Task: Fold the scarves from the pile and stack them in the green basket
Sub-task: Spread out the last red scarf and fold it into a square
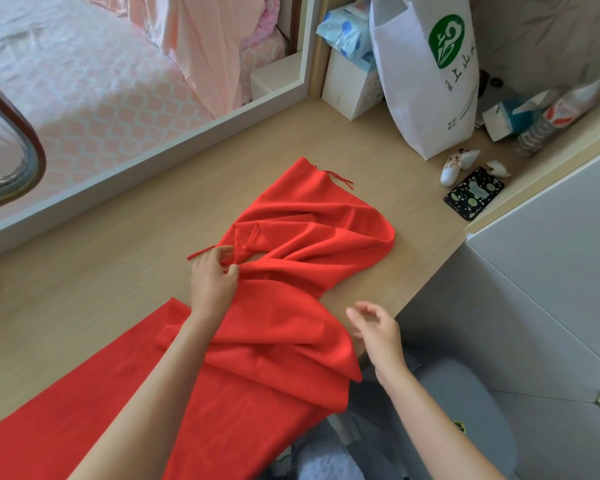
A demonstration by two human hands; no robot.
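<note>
A long red scarf (291,244) lies rumpled across the wooden desk (101,271), running from the desk's middle down to the lower left, with red fringe threads at its far corner. My left hand (213,280) pinches a bunched edge of the scarf near its middle. My right hand (378,332) hovers above the desk's right edge, just right of the scarf, fingers loosely spread and holding nothing. No green basket and no pile of scarves are in view.
A white paper bag (430,74) with a green logo stands at the back right beside a white box (350,88). A black phone (473,194), a small white device (456,166), a bottle (561,112) and tissues lie nearby. A mirror (118,81) lines the desk's back; grey cabinet (551,271) at right.
</note>
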